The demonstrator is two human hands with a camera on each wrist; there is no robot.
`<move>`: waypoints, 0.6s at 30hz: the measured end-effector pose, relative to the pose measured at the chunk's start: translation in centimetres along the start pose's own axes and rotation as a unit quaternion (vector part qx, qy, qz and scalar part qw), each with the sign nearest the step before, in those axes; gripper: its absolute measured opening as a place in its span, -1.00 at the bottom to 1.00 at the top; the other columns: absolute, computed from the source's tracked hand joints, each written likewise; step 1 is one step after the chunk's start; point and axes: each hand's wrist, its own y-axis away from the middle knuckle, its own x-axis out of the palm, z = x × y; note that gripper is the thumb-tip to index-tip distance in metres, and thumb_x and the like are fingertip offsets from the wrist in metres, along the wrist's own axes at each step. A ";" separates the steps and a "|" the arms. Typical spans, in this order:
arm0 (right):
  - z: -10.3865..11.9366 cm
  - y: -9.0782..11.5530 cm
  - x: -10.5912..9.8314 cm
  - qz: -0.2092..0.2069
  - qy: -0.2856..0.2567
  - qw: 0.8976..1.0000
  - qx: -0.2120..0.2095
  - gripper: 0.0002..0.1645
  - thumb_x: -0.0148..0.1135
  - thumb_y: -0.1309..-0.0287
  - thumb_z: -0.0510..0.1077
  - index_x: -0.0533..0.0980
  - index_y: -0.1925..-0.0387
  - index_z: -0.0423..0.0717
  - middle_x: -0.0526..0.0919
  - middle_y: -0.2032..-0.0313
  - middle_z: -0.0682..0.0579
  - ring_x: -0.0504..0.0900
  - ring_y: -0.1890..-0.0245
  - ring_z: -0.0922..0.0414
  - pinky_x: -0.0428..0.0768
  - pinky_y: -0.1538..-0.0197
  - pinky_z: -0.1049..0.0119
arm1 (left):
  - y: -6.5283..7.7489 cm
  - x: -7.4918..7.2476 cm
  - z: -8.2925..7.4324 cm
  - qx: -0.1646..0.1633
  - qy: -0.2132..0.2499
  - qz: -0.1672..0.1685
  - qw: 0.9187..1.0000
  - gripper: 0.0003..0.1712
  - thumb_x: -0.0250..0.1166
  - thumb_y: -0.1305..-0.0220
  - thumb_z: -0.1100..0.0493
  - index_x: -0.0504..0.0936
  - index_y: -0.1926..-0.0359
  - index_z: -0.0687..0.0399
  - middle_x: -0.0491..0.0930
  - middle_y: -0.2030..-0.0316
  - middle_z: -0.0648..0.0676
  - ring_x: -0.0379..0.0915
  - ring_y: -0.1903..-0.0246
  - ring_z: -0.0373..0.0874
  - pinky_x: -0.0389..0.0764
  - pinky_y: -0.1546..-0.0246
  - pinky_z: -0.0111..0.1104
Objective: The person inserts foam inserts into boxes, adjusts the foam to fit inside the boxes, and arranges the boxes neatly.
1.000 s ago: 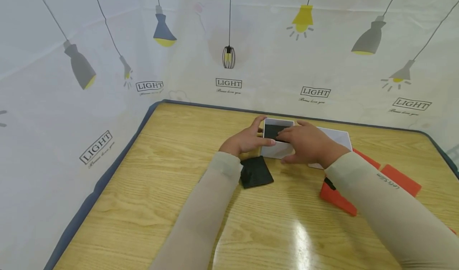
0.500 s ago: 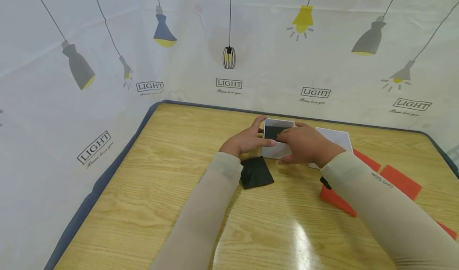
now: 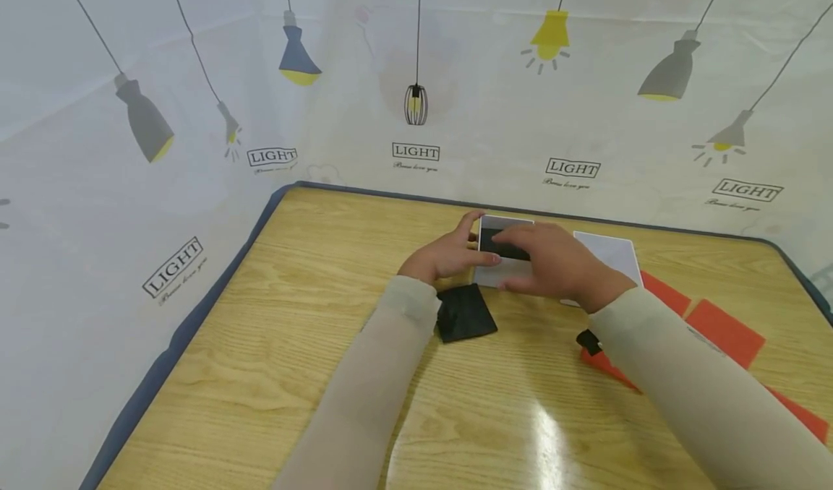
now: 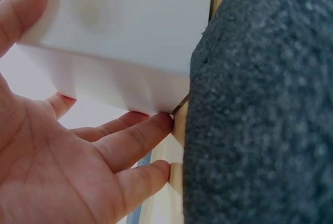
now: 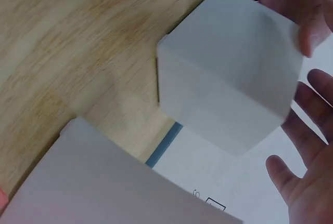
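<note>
An open-topped white box (image 3: 488, 273) stands near the table's far edge with a black foam-like piece (image 3: 488, 243) inside. My left hand (image 3: 449, 255) holds the box by its left side, thumb on the front and fingers along the side wall, as the left wrist view also shows. Over the opening is my right hand (image 3: 562, 262), fingers stretched above the black piece and thumb near the front face. In the right wrist view, its fingers (image 5: 307, 115) are spread beside the box. A black foam square (image 3: 465, 315) lies by my left wrist and looms large in the left wrist view.
Right of the box is a second white box-like piece (image 3: 608, 251), partly behind my right hand. Several flat red pieces (image 3: 725, 331) lie around and under my right forearm. A white curtain printed with lamps (image 3: 416, 42) hangs behind the table (image 3: 312, 259).
My right fingers have lifted from inside the box and stretched leftward over its opening, uncovering more of the front of the black piece. The left hand and box have stayed put.
</note>
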 end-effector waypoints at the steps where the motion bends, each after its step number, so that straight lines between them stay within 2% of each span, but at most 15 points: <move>1: 0.1 0.1 -0.1 -0.008 -0.010 1.000 0.000 -0.12 0.62 -0.08 0.19 0.55 -0.34 -0.12 0.63 -0.29 -0.12 0.59 -0.29 -0.16 0.50 -0.36 -0.18 | 0.0 0.0 0.0 0.001 0.002 0.000 1.000 0.20 0.41 -0.37 -0.14 -0.27 -0.70 -0.38 0.15 -0.59 0.24 0.18 -0.56 0.13 0.32 -0.48 0.04; 5: 0.6 0.8 -0.3 -0.045 -0.048 0.998 -0.007 -0.19 0.65 -0.07 0.15 0.59 -0.26 -0.13 0.67 -0.19 -0.10 0.63 -0.20 -0.11 0.57 -0.27 -0.16 | -0.1 0.1 0.1 0.004 0.004 -0.002 1.000 0.22 0.42 -0.36 -0.14 -0.27 -0.70 -0.34 0.16 -0.59 0.25 0.18 -0.56 0.13 0.32 -0.48 0.04; 9: 1.2 1.3 0.0 -0.058 -0.085 0.994 -0.020 -0.32 0.67 -0.07 0.09 0.63 -0.16 -0.08 0.69 -0.02 -0.03 0.63 0.00 -0.02 0.61 -0.13 -0.04 | -0.2 0.1 0.2 0.000 -0.004 -0.009 1.000 0.23 0.42 -0.34 -0.17 -0.28 -0.71 -0.35 0.17 -0.59 0.24 0.21 -0.54 0.14 0.31 -0.48 0.06; 14: 2.2 2.0 0.4 -0.050 -0.106 0.993 -0.024 -0.36 0.68 -0.05 0.06 0.64 -0.13 -0.03 0.54 0.26 0.10 0.48 0.30 0.10 0.49 0.18 0.17 | -0.1 0.2 0.1 -0.008 0.001 -0.009 1.000 0.23 0.42 -0.35 -0.19 -0.28 -0.70 -0.40 0.15 -0.60 0.21 0.19 -0.55 0.12 0.31 -0.48 0.06; 18: 2.9 2.5 0.6 -0.024 -0.119 0.992 -0.028 -0.30 0.68 -0.05 0.05 0.62 -0.18 -0.10 0.41 0.37 0.16 0.32 0.45 0.20 0.37 0.28 0.25 | 0.0 0.3 0.0 -0.009 -0.005 -0.012 1.000 0.19 0.39 -0.40 -0.16 -0.28 -0.70 -0.40 0.14 -0.61 0.21 0.17 -0.56 0.12 0.31 -0.49 0.07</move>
